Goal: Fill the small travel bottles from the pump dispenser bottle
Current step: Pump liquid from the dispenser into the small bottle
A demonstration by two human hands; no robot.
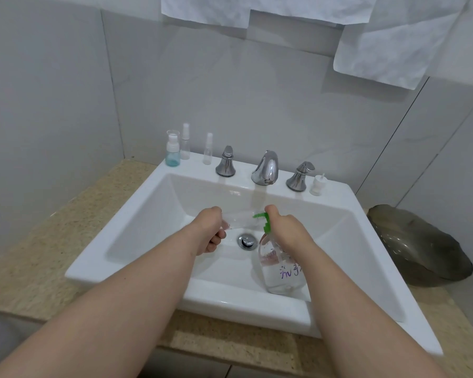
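Over the white sink (99, 268), a left hand (209, 227) grips a clear travel bottle (239, 219), tipped sideways toward the green pump nozzle (261, 216). The right hand (284, 230) clasps the pump dispenser bottle (280, 274) around its neck, inside the basin's front right.
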